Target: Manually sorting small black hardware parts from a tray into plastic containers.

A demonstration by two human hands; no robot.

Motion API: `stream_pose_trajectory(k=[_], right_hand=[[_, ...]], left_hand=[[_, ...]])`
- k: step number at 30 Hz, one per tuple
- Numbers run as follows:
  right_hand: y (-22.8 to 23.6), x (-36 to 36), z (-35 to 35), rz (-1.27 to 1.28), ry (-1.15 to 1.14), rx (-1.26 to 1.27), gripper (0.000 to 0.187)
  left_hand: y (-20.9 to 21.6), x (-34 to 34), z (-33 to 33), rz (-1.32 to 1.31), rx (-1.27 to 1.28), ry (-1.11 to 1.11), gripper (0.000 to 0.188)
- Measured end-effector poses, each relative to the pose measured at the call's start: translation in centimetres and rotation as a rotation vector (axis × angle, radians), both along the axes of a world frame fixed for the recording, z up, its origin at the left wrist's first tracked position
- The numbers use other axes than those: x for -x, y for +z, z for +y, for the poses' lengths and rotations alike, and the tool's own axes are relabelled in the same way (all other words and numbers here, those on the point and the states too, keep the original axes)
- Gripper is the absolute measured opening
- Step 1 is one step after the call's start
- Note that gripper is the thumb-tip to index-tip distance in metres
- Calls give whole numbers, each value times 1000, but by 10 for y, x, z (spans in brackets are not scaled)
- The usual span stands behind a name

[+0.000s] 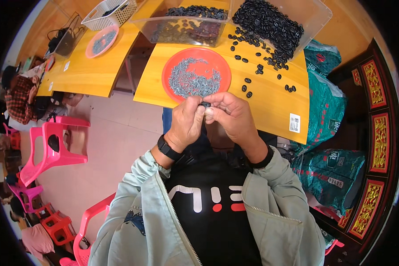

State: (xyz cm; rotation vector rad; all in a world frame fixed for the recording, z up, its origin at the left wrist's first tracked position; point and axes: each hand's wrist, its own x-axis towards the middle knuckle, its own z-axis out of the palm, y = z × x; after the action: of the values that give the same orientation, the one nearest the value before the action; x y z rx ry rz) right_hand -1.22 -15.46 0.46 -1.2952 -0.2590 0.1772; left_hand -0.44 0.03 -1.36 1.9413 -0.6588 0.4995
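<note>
Because the black part [205, 104] is offering little to grip, the left hand [185, 122] and right hand [232, 116] are pinching it together between thumbs and fingertips, apparently to steady it, near the red plate's [226, 80] six o'clock rim. That plate of metal pins [188, 83] is sitting at the hands' twelve o'clock, likely for short reaches; at one o'clock, loose black pieces [248, 80] are lying on the surface [270, 106] before a clear tub [317, 18], probably keeping singles handy.
</note>
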Motion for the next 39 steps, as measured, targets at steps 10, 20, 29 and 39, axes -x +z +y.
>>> stream_pose_trajectory(k=[10,20,29,39], right_hand=[[43,-58,-8,-134,25,329,21],[89,-232,-27,-697,-365,680,32],[40,-196,-110,-305,-413,850,18],[-18,-173,-94,-199,-334,1312,14]], left_hand=[[-3,-9,8,248,259,-53,17],[10,-6,11,233,147,31,9],[4,-9,17,245,129,34,5],[2,-8,15,314,84,41,5]])
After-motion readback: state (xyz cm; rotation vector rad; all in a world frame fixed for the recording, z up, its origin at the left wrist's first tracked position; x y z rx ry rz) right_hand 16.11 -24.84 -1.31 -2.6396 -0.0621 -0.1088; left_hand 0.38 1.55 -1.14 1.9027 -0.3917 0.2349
